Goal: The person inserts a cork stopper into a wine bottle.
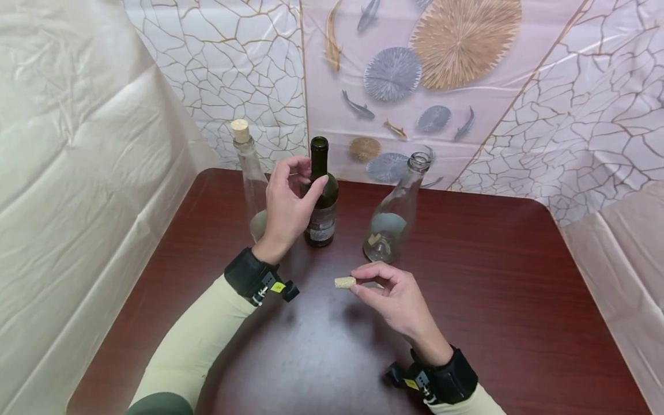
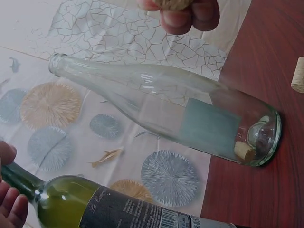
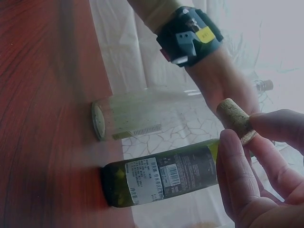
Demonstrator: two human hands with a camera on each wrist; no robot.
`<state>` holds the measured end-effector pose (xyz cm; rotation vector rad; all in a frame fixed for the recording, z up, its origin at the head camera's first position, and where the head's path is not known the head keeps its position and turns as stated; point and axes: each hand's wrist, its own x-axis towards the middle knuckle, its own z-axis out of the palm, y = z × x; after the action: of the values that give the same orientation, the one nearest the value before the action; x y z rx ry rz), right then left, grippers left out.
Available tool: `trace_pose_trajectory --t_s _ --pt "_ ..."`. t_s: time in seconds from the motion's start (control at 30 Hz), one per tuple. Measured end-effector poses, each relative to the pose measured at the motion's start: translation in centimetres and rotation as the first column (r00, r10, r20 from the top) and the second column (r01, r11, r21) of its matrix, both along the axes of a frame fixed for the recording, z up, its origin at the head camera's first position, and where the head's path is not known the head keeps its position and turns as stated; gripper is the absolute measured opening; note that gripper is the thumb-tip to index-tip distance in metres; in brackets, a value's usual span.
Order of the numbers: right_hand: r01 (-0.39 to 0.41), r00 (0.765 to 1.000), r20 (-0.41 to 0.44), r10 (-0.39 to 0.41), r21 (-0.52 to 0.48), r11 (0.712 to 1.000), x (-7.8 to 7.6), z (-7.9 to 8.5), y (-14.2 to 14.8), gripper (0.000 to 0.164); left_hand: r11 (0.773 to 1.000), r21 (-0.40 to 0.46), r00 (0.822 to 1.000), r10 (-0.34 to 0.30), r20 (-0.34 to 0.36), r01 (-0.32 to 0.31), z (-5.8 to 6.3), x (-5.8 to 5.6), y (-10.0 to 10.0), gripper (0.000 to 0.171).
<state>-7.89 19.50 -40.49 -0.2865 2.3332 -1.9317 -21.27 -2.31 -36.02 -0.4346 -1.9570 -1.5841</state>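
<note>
My right hand (image 1: pixel 402 300) pinches a small cork (image 1: pixel 344 282) between thumb and fingertips, above the table in front of the bottles. In the right wrist view the same cork (image 3: pixel 232 116) overlaps my left forearm and hand. My left hand (image 1: pixel 291 202) is at the neck of the dark green wine bottle (image 1: pixel 320 155), fingers and thumb spread on either side of it. That bottle stands upright, its mouth uncorked and its label (image 3: pixel 142 180) facing me. In the left wrist view, thumb and fingertips (image 2: pixel 12 206) flank the neck with gaps.
Left stands a clear bottle (image 1: pixel 249 173) with a large cork (image 1: pixel 240 131) in its mouth. Right stands an uncorked clear bottle (image 1: pixel 412 190) with a cork (image 2: pixel 244 151) inside. Another cork (image 2: pixel 298 76) lies on the table (image 1: pixel 498 276). Patterned sheeting (image 1: pixel 249 57) hangs behind.
</note>
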Motion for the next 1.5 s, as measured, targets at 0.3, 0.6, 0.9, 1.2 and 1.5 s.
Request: trace_pose_trajectory --t_s 0.3,0.6,0.9,1.2,1.5 --pt "-0.002 1.0 0.003 0.002 -0.015 1.0 0.0 0.2 -0.2 0.024 0.993 -0.102 0.99 0.079 0.114 -0.067 0.5 -0.9 -0.1 0.048" --pt "-0.007 1.0 0.006 0.007 -0.007 1.0 -0.1 0.2 -0.2 0.025 0.983 -0.17 0.989 0.094 0.118 -0.073 0.5 -1.3 -0.2 0.041" --pt "0.0 1.0 0.007 0.0 0.009 1.0 -0.1 0.1 -0.1 0.025 0.978 -0.203 0.988 0.072 0.137 -0.044 0.5 0.2 -0.5 0.039" --pt "0.049 0.999 -0.02 -0.049 0.023 0.999 -0.4 0.5 0.9 0.025 0.98 -0.19 0.986 -0.03 0.161 0.061 0.6 2.4 -0.4 0.039" --pt "0.093 0.995 -0.046 -0.091 0.034 0.995 -0.9 1.0 1.9 0.027 0.972 -0.135 0.962 -0.162 0.22 0.194 1.0 4.3 -0.7 0.038"
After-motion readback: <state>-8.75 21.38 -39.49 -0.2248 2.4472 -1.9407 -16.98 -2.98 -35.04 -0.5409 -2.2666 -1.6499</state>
